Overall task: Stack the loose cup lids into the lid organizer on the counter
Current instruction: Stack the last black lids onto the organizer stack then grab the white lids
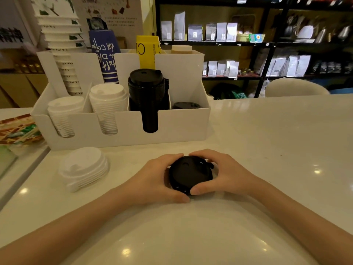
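Note:
A small pile of black lids (189,174) rests on the white counter in front of me. My left hand (154,178) cups its left side and my right hand (227,173) cups its right side, fingers wrapped around the rim. Behind stands the white lid organizer (181,125). Its front slots hold two stacks of white lids (64,113) (107,104), a tall stack of black lids (147,92), and a low black lid (186,105) in the rightmost slot. A loose pile of white lids (84,167) lies on the counter to the left.
Stacked paper cups (63,54), a blue sleeve pack (105,56) and a yellow box (147,51) fill the organizer's back row. A patterned tray (17,129) sits at the far left. Dark shelves with bags (219,31) stand beyond the counter.

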`<act>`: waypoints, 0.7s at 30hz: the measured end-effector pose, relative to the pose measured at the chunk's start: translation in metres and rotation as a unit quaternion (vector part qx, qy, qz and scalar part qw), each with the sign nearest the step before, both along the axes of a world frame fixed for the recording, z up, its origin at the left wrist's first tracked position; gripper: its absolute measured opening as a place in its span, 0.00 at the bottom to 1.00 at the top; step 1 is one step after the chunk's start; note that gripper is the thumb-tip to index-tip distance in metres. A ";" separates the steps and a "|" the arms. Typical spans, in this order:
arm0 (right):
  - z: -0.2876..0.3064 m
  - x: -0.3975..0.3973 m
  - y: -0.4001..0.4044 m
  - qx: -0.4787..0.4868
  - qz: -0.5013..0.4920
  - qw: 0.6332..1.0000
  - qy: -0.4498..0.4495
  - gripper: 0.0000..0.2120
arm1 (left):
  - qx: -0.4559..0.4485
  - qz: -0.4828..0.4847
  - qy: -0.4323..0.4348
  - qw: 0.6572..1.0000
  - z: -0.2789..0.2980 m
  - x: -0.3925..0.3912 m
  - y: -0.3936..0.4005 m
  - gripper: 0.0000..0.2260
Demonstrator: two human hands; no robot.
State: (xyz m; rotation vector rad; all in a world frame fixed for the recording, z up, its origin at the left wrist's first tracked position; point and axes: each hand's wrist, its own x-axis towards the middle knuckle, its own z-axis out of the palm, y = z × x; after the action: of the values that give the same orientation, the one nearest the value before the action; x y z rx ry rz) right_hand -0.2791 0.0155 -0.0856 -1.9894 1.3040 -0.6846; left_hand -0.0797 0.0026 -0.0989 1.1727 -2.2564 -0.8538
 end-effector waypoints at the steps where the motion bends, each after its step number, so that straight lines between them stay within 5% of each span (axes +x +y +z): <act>1: 0.000 0.001 -0.002 -0.007 -0.003 1.000 0.000 0.30 | 0.012 0.001 0.007 1.000 0.003 0.000 -0.003 0.42; 7: 0.020 0.003 -0.016 -0.033 0.007 0.999 0.000 0.30 | 0.040 -0.035 0.029 0.998 0.033 0.003 -0.024 0.34; 15: 0.076 0.006 -0.041 -0.026 0.063 0.997 0.047 0.27 | 0.057 -0.040 0.026 0.997 0.080 0.021 -0.048 0.36; 21: 0.110 0.017 -0.069 -0.071 0.065 0.994 -0.042 0.34 | 0.003 -0.032 0.070 0.997 0.125 0.037 -0.063 0.36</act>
State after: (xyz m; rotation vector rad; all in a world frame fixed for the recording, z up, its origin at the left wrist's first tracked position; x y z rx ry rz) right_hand -0.2619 -0.0531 0.0240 -2.1145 1.0921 -0.8088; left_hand -0.0429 -0.0604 0.0262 1.0160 -2.1881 -0.9383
